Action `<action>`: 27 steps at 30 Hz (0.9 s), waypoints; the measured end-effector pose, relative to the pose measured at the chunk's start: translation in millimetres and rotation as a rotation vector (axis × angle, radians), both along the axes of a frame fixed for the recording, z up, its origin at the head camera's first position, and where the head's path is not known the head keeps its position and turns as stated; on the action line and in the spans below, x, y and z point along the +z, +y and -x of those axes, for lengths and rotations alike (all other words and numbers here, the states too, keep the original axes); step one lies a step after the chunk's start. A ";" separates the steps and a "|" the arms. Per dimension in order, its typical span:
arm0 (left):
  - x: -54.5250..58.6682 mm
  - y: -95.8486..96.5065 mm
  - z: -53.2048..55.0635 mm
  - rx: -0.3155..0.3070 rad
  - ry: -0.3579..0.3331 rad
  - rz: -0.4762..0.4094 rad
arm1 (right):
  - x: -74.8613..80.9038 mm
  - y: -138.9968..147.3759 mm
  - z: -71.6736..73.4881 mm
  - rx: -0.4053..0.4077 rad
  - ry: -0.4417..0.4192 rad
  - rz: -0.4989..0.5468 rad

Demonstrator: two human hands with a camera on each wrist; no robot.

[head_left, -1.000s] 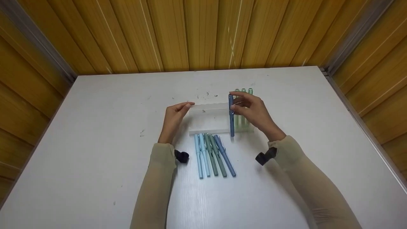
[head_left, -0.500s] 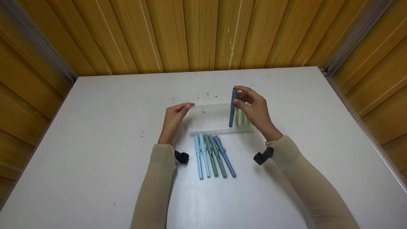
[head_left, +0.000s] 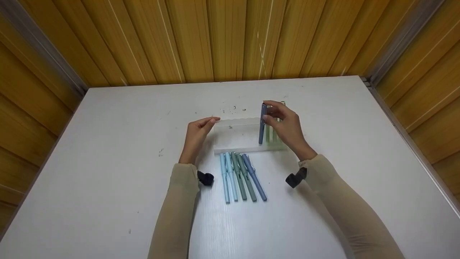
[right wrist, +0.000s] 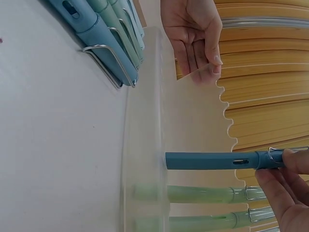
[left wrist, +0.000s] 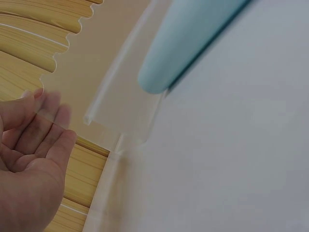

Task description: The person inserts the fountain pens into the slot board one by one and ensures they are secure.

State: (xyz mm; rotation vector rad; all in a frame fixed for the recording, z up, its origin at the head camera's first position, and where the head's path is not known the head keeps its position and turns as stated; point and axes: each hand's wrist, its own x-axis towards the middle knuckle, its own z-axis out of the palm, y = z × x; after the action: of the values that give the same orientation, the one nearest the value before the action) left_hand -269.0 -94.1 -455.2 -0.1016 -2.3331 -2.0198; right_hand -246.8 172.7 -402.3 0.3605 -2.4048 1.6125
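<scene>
My right hand pinches a dark blue pen near its clip end, between thumb and fingers. The pen stands steeply over the right half of a clear plastic pen stand. In the right wrist view its lower end is at the stand's front lip; whether it touches is unclear. Light green pens sit in the stand beside it, partly hidden by my right hand in the head view. My left hand pinches the stand's upper left corner, seen through the plastic in the left wrist view.
In front of the stand lie two light blue pens, two dark green pens and another blue pen, side by side on the white table. A yellow wood-look wall rises behind the table.
The held blue pen has gone up and back from before the stand's front lip to over the stand, then down slightly. My left hand has stayed at the stand's corner.
</scene>
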 end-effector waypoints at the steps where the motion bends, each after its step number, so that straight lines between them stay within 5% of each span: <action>1: -0.1 0.0 0.1 0.001 0.000 0.000 | -0.9 0.2 0.3 0.003 -0.003 0.001; 14: -0.1 0.5 0.9 -0.005 -0.001 -0.018 | -5.0 1.6 1.2 0.009 0.004 -0.104; 27: -0.1 -0.4 1.4 -0.007 0.019 -0.008 | 0.9 6.0 5.8 0.043 0.258 -0.349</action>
State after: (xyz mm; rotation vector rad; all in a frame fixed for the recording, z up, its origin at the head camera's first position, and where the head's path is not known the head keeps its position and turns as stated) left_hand -270.4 -94.5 -455.3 -0.1285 -2.3167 -2.0217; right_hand -252.6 178.8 -401.4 0.6413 -2.4796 1.0764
